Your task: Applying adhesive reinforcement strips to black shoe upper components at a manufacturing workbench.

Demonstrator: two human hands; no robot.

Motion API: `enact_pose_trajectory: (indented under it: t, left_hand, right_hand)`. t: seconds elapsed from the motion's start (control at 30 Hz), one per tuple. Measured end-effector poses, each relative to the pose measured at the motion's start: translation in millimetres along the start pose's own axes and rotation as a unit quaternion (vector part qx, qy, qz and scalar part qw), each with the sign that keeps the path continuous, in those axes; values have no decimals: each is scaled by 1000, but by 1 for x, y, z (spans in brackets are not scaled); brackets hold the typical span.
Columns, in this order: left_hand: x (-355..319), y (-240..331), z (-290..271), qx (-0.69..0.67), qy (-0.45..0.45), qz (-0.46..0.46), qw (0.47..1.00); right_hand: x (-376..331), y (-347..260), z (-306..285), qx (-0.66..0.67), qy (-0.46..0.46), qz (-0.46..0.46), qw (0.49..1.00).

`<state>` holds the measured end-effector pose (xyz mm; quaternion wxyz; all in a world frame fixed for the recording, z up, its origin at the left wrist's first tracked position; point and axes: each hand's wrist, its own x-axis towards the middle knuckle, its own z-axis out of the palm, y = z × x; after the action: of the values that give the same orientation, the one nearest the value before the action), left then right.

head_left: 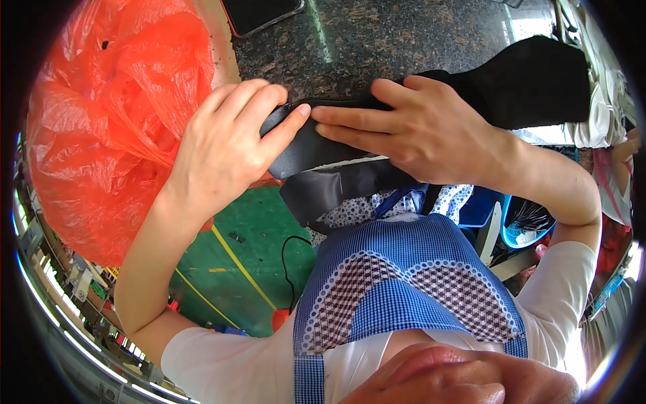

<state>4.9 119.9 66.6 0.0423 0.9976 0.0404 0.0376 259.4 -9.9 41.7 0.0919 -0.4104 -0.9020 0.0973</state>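
A black, leather-like strip (301,149) lies across the near edge of the dark stone table, between my hands. My left hand (232,131) is closed round its left end, fingers curled over the far edge and thumb along the top. My right hand (424,128) bears on the same strip. Two of its fingers reach left along the surface, their tips almost meeting my left thumb, while the others bend over the far side. Below hangs another black length (316,195) with a pale edge; whether it joins the strip is hidden. A wide black piece (531,84) extends right from behind my right hand.
The speckled stone tabletop (356,40) carries a dark phone-like device (259,15) at its far left. A large red plastic bag (121,121) bulges left of my left arm. Lower right, a blue bin (528,219) holds dark material. Green floor (235,249) with yellow lines shows below.
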Motion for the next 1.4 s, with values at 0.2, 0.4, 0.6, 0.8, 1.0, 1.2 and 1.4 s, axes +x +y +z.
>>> enact_pose_trajectory:
  t: [0.2,0.4,0.6,0.8,1.0,1.2,1.4]
  left_hand:
    - [11,26,-8,-85,-57,-50,993]
    - [81,93,29,-85,40,-50,994]
    - [102,103,38,68,61,-36,995]
    - [115,110,41,62,57,-39,996]
    - [92,68,17,22,64,17,998]
    - [112,83,16,-122,40,-49,990]
    - [135,86,32,-157,74,-52,983]
  right_hand:
    - [-48,8,-36,14,7,75,997]
    - [-68,24,-11,122,85,73,986]
    - [-135,51,-16,-72,106,182,975]
    - [-137,55,-5,-101,139,190,967]
    - [-137,32,-9,-29,162,154,974]
    - [-149,53,-27,167,98,149,970]
    - [-160,55,-24,108,91,153,978]
